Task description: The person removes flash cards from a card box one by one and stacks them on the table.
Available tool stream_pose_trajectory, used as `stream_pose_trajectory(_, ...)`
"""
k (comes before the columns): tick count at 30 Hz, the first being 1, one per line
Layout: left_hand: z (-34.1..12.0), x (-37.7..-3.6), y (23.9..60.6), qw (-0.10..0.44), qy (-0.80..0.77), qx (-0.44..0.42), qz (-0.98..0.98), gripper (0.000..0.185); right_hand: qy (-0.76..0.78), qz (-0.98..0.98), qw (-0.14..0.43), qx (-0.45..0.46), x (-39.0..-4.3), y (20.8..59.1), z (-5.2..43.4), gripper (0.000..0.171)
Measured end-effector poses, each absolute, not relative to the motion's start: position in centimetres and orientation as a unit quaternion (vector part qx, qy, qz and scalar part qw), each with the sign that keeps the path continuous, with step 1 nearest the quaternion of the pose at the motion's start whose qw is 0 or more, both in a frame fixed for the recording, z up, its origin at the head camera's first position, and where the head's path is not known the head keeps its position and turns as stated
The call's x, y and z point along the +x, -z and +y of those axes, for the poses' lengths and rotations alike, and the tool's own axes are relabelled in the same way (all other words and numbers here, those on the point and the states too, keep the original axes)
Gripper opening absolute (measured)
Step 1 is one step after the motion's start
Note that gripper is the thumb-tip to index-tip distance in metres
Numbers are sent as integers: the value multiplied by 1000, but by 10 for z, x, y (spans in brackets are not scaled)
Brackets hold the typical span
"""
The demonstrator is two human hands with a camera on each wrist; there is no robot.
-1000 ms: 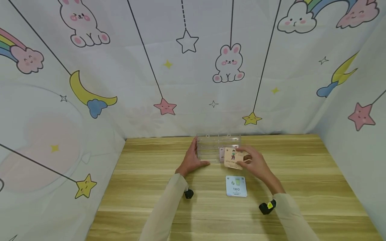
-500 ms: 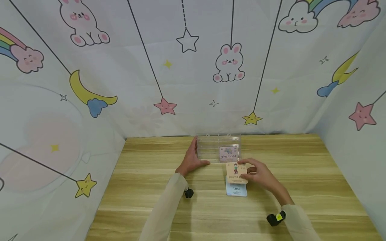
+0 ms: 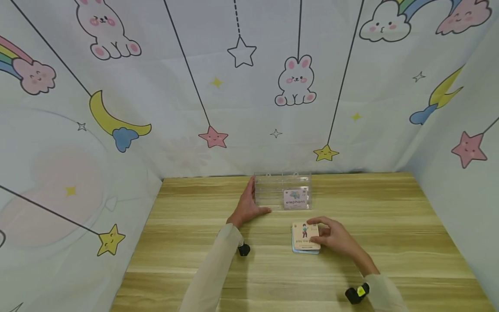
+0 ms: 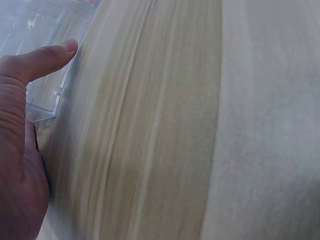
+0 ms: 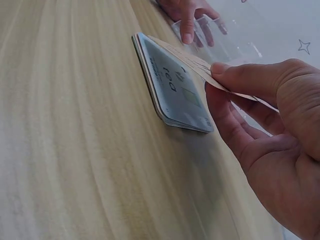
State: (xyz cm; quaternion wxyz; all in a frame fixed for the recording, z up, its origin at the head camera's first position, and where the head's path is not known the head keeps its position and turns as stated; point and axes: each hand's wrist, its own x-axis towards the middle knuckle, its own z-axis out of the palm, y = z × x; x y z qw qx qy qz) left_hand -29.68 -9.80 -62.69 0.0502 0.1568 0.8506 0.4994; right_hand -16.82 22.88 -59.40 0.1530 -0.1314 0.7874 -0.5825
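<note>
Beige picture card pinched by right hand w/ 1 edge on small blue-topped card stack could skew it; left hand, fingers relaxed, steadies clear plastic card holder

Head cam sits high over the near edge of the table, facing fwd and down, far enough back to take in all four edges plus the cartoon backdrop behind the far edge. Left wrist cam rides low, v. close, skimming the wood, w/ the left hand and a corner of the clear box. Right wrist cam is also low and close, looking toward the far edge past the right hand and card stack. It shares the box and left hand w/ the left wrist view; the head view has all of it.
</note>
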Motion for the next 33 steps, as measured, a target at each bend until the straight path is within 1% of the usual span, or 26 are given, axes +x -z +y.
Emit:
stream_pose_trajectory(3,-98,-297,626,52,-500,156,850,137,584,787,157,-126,-166,597,228,50)
stream_pose_trajectory(6,-98,-297,626,55,-499,156,851,136,577,793,145,-129,-164,600,227,50)
stream_pose_trajectory(14,-98,-297,626,53,-498,158,851,136,486,853,61,-178,-160,604,221,46)
stream_pose_trajectory(18,-98,-297,626,54,-499,157,851,136,449,871,31,-199,-159,602,219,45)
stream_pose_trajectory(23,-98,-297,625,54,-495,157,853,136,427,880,21,-207,-158,603,218,43)
stream_pose_trajectory(33,-98,-297,625,57,-496,154,853,137,417,878,26,-232,-160,608,221,40)
